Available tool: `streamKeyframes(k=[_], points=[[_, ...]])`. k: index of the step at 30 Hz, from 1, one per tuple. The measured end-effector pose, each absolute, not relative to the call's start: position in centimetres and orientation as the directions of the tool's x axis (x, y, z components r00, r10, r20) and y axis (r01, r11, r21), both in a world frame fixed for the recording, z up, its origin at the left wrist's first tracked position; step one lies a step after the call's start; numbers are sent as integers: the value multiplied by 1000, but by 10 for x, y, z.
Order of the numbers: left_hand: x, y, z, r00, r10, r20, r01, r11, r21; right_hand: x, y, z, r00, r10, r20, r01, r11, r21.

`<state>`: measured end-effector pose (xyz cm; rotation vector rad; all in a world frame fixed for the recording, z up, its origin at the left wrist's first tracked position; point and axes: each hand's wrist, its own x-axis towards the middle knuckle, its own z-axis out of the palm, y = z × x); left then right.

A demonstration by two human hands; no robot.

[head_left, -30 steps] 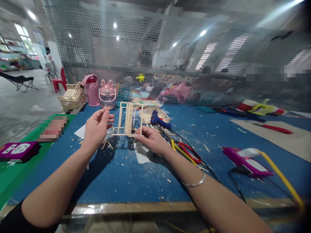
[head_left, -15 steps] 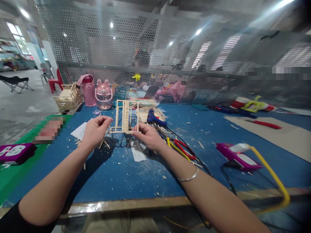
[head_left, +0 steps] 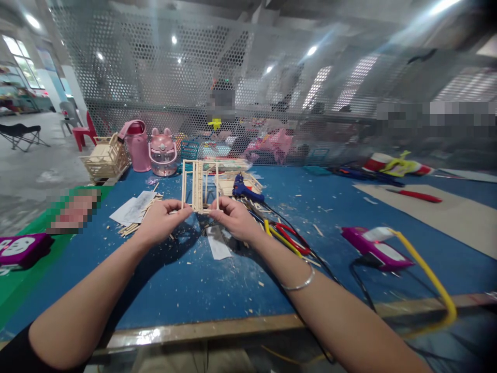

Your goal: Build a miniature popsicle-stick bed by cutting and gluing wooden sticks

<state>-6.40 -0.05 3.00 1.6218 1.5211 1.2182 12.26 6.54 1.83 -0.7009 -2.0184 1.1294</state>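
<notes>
A small frame of thin wooden sticks [head_left: 199, 184] is held upright above the blue table. My left hand [head_left: 165, 220] pinches its lower left corner between thumb and fingers. At the lower right corner, my right hand [head_left: 234, 218] grips the same frame. Behind my right hand rests a blue glue gun [head_left: 247, 189] beside a flat wooden stick piece [head_left: 229, 185]. Loose sticks [head_left: 134, 227] and white paper [head_left: 134, 208] lie to the left of my left hand. Another paper slip [head_left: 218, 243] is under the hands.
Pliers with red and yellow handles [head_left: 291, 238] lie right of my right hand, near black cables. A purple device [head_left: 376, 248] with a yellow cable stands farther right. A pink tumbler [head_left: 137, 147], a clear bottle [head_left: 163, 155] and a wooden stick model [head_left: 104, 158] stand at the back left.
My left hand has moved right and down onto the frame's lower left corner, where it now grips. My right hand keeps its hold. The view has shifted slightly.
</notes>
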Motion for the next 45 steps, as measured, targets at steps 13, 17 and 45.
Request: streamKeyframes(k=[13, 17, 45], points=[[-63, 0, 31, -94, 970, 222, 413, -165, 896, 123, 65, 19, -599, 738, 312, 130, 474, -871], [-65, 2, 32, -122, 960, 250, 229, -218, 949, 124, 66, 18, -601, 736, 311, 131, 475, -870], [-63, 4, 18, -116, 838, 533, 639, -348, 686, 182, 175, 23, -185, 975, 122, 977, 196, -85]])
